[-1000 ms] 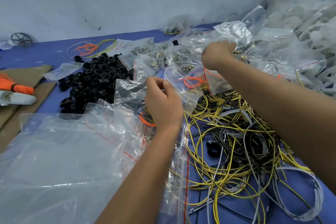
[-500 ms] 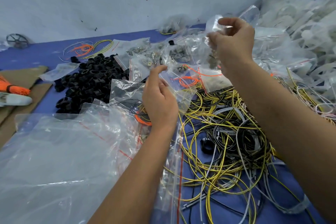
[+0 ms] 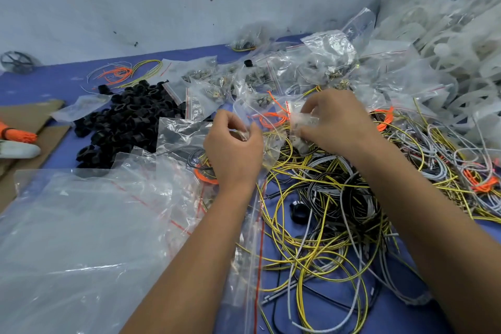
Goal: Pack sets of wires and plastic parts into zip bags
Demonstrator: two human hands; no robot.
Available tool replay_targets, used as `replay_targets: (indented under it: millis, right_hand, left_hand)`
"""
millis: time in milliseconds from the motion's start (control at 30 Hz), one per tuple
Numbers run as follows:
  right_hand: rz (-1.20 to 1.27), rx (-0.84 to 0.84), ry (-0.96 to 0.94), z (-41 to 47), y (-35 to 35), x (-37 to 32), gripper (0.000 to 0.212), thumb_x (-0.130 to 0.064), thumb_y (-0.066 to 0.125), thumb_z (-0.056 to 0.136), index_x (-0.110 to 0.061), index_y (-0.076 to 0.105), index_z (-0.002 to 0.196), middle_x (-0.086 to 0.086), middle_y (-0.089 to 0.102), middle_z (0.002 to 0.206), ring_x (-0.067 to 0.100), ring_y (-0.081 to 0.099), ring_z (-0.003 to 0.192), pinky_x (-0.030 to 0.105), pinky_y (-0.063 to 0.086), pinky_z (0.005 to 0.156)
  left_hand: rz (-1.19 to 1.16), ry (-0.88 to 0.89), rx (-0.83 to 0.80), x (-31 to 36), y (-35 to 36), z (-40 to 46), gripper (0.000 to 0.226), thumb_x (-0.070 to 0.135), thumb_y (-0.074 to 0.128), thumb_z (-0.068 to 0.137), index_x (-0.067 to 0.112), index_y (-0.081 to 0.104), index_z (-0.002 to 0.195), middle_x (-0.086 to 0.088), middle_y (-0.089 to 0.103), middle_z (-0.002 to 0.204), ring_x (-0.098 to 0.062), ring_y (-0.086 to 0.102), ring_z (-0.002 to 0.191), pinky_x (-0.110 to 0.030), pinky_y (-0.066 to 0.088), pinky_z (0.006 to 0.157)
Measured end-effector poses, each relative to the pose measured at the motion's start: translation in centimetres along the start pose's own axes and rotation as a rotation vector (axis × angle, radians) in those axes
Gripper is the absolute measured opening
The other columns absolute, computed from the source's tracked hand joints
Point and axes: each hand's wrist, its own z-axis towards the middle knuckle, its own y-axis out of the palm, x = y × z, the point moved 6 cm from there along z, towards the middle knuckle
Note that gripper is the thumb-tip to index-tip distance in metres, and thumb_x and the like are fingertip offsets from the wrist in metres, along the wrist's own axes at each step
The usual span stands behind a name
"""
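Left hand (image 3: 233, 149) pinches zip bag (image 3: 267, 141) mouth; right hand (image 3: 333, 122) grips small packet (image 3: 303, 122). Hold mouth wide, feed packet straight in, clear of wires (image 3: 325, 184).

wires (image 3: 320, 228) yellow, grey, black (some orange) | plastic rings (image 3: 127, 119) black | table (image 3: 48, 84) blue

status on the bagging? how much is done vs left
Done: several filled small zip bags lie at the back. In hand: left hand pinches an open zip bag, right hand holds a small packet beside it. Left: a big wire tangle and a pile of black plastic parts, so plenty remains.
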Motion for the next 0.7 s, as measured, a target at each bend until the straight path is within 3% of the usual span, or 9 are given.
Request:
replay_targets:
  millis: [100,233,333,367,433,567,700]
  right_hand:
    - [0.133,0.200,-0.001,-0.2,-1.2,0.0,0.018,-0.011,0.077,0.081,-0.018,0.078,0.097,0.006,0.076,0.094,0.025,0.070,0.087,0.041,0.059,0.082]
    - [0.322,0.541,-0.098,-1.2,-3.6,-0.7,0.007,-0.013,0.072,0.086,-0.017,0.073,0.091,-0.002,0.075,0.086,0.015,0.071,0.080,0.038,0.058,0.072]
    - [0.798,0.428,-0.126,-1.4,-2.4,-1.7,0.009,-0.001,0.074,0.086,-0.008,0.069,0.089,0.002,0.075,0.079,0.013,0.075,0.074,0.038,0.063,0.064]
    - [0.875,0.363,-0.140,-1.5,-1.7,-2.3,0.012,0.003,0.075,0.084,-0.006,0.069,0.088,-0.002,0.074,0.077,0.009,0.075,0.073,0.033,0.063,0.063]
    - [0.804,0.266,-0.159,-1.5,-0.5,-3.2,0.015,0.007,0.076,0.080,-0.006,0.073,0.087,-0.017,0.069,0.070,-0.003,0.070,0.071,0.018,0.057,0.064]
    - [0.668,0.170,-0.143,-1.3,0.4,-3.5,0.014,0.001,0.079,0.083,-0.012,0.078,0.088,-0.011,0.072,0.076,0.000,0.072,0.078,0.019,0.057,0.077]
    - [0.660,-0.007,-0.216,-1.1,0.8,-4.1,0.013,0.004,0.076,0.084,-0.009,0.079,0.086,0.000,0.075,0.076,0.010,0.074,0.074,0.026,0.061,0.072]
  left_hand:
    - [-0.038,-0.027,0.017,-0.1,-0.1,0.0,0.023,0.008,0.071,0.082,0.016,0.049,0.085,0.028,0.055,0.072,-0.004,0.051,0.051,-0.012,0.038,0.052]
    - [-0.023,-0.003,-0.014,0.1,0.0,-0.1,0.017,0.012,0.067,0.086,0.018,0.051,0.087,0.024,0.057,0.073,-0.007,0.049,0.052,-0.023,0.042,0.052]
    - [-0.014,0.069,-0.036,0.8,0.0,-0.3,0.012,0.011,0.062,0.088,0.019,0.053,0.088,0.012,0.056,0.071,-0.010,0.050,0.055,-0.034,0.044,0.054]
    - [-0.012,0.101,-0.038,1.1,0.0,-0.4,0.010,0.010,0.061,0.089,0.017,0.054,0.089,0.010,0.056,0.073,-0.014,0.053,0.059,-0.041,0.047,0.056]
    - [0.001,0.180,-0.014,1.8,-0.2,-0.7,0.009,0.005,0.059,0.089,0.014,0.056,0.090,0.003,0.058,0.079,-0.019,0.056,0.068,-0.046,0.049,0.061]
    - [0.052,0.366,0.083,3.2,-1.1,-1.0,0.012,-0.006,0.058,0.087,0.005,0.059,0.092,-0.006,0.058,0.089,-0.018,0.053,0.079,-0.030,0.045,0.069]
    - [0.089,0.576,0.046,4.8,-0.8,-1.8,0.011,-0.009,0.056,0.091,-0.001,0.062,0.094,-0.009,0.057,0.093,-0.014,0.049,0.086,-0.015,0.036,0.081]
